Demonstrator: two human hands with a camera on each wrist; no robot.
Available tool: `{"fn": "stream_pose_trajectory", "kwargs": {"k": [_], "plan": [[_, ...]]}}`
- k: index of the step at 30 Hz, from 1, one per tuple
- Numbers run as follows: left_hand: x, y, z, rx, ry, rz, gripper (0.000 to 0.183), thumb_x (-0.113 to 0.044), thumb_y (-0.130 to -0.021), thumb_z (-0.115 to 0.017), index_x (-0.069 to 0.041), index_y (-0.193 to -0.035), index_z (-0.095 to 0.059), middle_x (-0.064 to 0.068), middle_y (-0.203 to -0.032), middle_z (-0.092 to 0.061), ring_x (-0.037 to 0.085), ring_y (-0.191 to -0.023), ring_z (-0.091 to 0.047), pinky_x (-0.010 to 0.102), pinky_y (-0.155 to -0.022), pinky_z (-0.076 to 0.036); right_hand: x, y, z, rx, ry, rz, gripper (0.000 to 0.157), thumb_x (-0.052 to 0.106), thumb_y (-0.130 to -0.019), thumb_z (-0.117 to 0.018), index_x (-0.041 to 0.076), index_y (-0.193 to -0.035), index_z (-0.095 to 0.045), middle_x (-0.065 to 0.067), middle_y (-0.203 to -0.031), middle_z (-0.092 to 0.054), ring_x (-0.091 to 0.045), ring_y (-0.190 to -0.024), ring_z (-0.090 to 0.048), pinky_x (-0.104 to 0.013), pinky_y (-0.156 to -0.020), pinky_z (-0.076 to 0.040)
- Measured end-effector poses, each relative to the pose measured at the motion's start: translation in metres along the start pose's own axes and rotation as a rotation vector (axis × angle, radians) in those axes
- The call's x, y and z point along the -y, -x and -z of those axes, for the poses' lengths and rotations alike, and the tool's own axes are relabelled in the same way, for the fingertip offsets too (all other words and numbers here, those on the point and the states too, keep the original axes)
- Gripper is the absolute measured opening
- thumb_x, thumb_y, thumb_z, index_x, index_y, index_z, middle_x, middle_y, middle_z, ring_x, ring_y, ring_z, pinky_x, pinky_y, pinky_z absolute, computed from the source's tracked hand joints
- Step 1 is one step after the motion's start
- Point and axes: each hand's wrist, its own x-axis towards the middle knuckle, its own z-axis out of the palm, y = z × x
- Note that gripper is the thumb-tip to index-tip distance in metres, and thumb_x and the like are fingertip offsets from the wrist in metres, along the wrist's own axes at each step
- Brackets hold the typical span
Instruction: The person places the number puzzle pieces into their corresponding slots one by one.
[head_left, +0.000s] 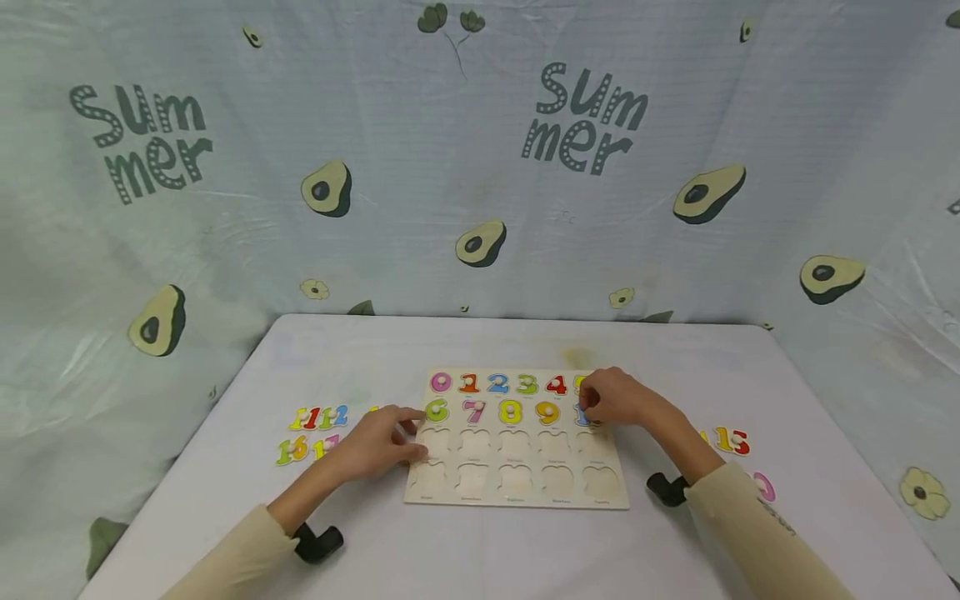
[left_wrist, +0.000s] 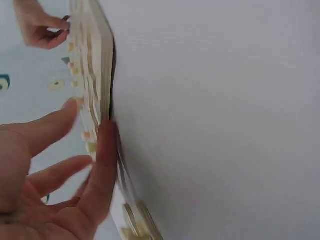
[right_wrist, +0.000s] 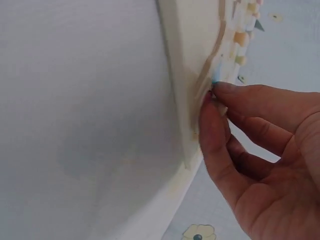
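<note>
A light wooden number board (head_left: 493, 460) lies flat on the table, its upper two rows bearing coloured knobbed numbers and its lower two rows showing bare recesses. My right hand (head_left: 615, 396) pinches a blue number 10 piece (head_left: 580, 416) at the right end of the second row. In the right wrist view, thumb and index fingertips meet at its knob, close over the board (right_wrist: 195, 35); the hand covers part of the piece. At the board's left edge, my left hand (head_left: 378, 443) rests with extended fingers, one fingertip (left_wrist: 106, 131) against the board's side.
Left of the board lie number pieces, among them 11 (head_left: 305, 418), 12 (head_left: 334, 417) and 16 (head_left: 292, 451). A 15 piece (head_left: 732, 441) and a pink piece (head_left: 764, 487) lie at the right, partly behind my right forearm. A patterned curtain (head_left: 405, 125) hangs behind the table.
</note>
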Motion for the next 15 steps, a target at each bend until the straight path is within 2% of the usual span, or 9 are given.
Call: {"fn": "stream_pose_trajectory", "kwargs": {"k": [2,4,7,9,12,15], "plan": [[0.007,0.003,0.010,-0.062,0.034,-0.002,0.048,-0.025,-0.085,-0.074,-0.007,-0.127,-0.061,0.005,-0.103,-0.064,0.013,-0.081,-0.062,0.024,-0.063,-0.050,0.000,0.002,0.000,0.004,-0.014,0.012,0.009,0.006,-0.083,-0.067,0.011,-0.078,-0.062,0.001,-0.072,-0.056,-0.013,-0.068,-0.050,-0.026,-0.061,-0.041],[0.017,0.008,0.024,-0.161,0.040,-0.013,0.040,-0.024,-0.087,-0.071,-0.007,-0.123,-0.063,0.006,-0.102,-0.066,0.016,-0.084,-0.065,0.025,-0.064,-0.052,0.000,0.002,-0.001,0.003,-0.021,0.024,0.008,0.005,-0.084,-0.066,0.011,-0.079,-0.062,0.001,-0.073,-0.056,-0.013,-0.069,-0.049,-0.026,-0.061,-0.041],[0.036,0.017,0.049,-0.308,-0.047,-0.008,0.033,-0.022,-0.090,-0.068,-0.006,-0.118,-0.065,0.008,-0.100,-0.067,0.021,-0.087,-0.065,0.028,-0.068,-0.053,-0.001,0.002,-0.001,0.005,-0.024,0.027,0.007,0.005,-0.083,-0.066,0.010,-0.081,-0.063,0.001,-0.075,-0.057,-0.013,-0.071,-0.050,-0.025,-0.062,-0.042],[0.050,0.023,0.063,-0.367,-0.129,0.021,0.030,-0.022,-0.091,-0.066,-0.004,-0.115,-0.065,0.010,-0.099,-0.067,0.024,-0.087,-0.064,0.032,-0.071,-0.053,-0.002,0.001,-0.001,0.005,-0.020,0.023,0.006,0.005,-0.083,-0.066,0.010,-0.083,-0.063,0.001,-0.076,-0.057,-0.013,-0.072,-0.050,-0.025,-0.062,-0.042],[0.068,0.031,0.078,-0.374,-0.232,0.092,0.030,-0.022,-0.090,-0.067,-0.002,-0.112,-0.066,0.014,-0.099,-0.066,0.028,-0.088,-0.062,0.037,-0.072,-0.053,-0.004,-0.001,-0.002,0.006,-0.029,0.017,0.006,0.006,-0.081,-0.068,0.010,-0.084,-0.064,0.001,-0.077,-0.058,-0.013,-0.072,-0.051,-0.025,-0.062,-0.043],[0.079,0.036,0.087,-0.321,-0.277,0.147,0.033,-0.025,-0.087,-0.069,0.000,-0.109,-0.067,0.016,-0.097,-0.065,0.028,-0.086,-0.061,0.038,-0.069,-0.051,-0.006,-0.002,-0.002,0.002,-0.040,0.026,0.007,0.006,-0.081,-0.069,0.011,-0.082,-0.064,0.001,-0.076,-0.058,-0.013,-0.069,-0.051,-0.025,-0.061,-0.044]]}}
